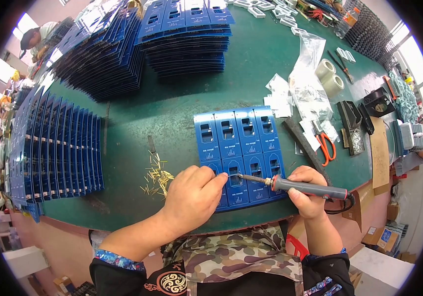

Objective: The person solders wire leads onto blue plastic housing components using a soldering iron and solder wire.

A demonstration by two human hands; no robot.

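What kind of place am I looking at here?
Likely an electronics assembly workshop: the right hand holds a soldering iron to a blue circuit board panel, with stacks of blue panels and loose brass pins on the green bench.

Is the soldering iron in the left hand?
No, the soldering iron is gripped by the right hand, while the left hand rests its fingers on the blue circuit board panel.

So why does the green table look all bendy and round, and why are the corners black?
In the head view, the fisheye lens bends straight edges, so the green table curves and the corners go black. Windows at the rim glare white. The middle is sharp: the left hand, right hand, soldering iron and blue panel show clearly, with soft shadows.
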